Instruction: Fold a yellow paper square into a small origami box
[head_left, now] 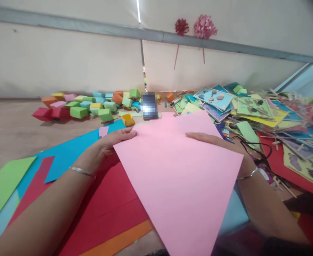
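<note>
A large sheet of pink paper (177, 177) is held up in front of me, narrowing towards the bottom, with more pink paper showing behind its upper edge. My left hand (116, 139) pinches it at the upper left, thumb on the near side. On the right, my right hand (215, 138) holds it too, one digit stretched along the upper edge and the others hidden behind the paper. Beneath it lie red sheets (111, 192), a blue sheet (79, 145) and an orange strip (121, 238).
Several coloured paper cubes (79, 112) stand along the wall. A blurred dark phone-like object (149, 106) is behind the paper. At right are picture cards (213, 97), thin sticks (286, 185) and a black cord (254, 144). Green paper (9, 185) lies left; two paper pom-poms (204, 26) hang above.
</note>
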Tool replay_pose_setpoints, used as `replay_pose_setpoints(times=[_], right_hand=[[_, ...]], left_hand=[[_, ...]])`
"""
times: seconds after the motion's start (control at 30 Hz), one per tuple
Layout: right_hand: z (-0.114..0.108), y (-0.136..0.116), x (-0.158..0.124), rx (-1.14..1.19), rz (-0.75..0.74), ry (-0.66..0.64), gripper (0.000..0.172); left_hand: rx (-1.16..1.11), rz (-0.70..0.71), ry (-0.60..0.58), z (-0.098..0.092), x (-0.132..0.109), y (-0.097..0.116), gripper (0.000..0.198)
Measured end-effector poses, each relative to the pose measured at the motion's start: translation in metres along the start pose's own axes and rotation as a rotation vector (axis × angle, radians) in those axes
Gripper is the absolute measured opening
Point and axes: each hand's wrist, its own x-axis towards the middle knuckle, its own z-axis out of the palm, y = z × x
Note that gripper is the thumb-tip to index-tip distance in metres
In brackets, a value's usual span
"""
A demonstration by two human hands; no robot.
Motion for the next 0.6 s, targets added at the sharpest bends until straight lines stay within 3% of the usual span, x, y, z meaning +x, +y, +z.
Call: replay_pose_setpoints(times=[0.13,0.23,0.37,0.47,0.6], right_hand=[[-0.002,0.005,0.014,0.08,-0.198,-0.125,0.038],[-0.001,0.005,0.021,0.144,-0.335,-0.284,0.042],[0.004,0.007,0.022,0.051,-0.274,-0.473,0.038],[0.004,0.009,0.021,0.063,-0.194,-0.451,0.033],[0.008,-0.001,0.018,-0.025,-0.302,-0.322,0.028]], left_hand=[[0.282,-0.053,-0.039,-0.001,0.001,-0.002,0.041],[0.526,0.026,-0.028,-0.003,0.003,-0.003,0.042],[0.689,0.099,-0.099,-0.006,0.005,-0.005,0.034],[0.697,0.132,-0.123,-0.005,0.006,-0.007,0.024],[0.644,0.14,-0.052,0.0,0.006,-0.009,0.02]])
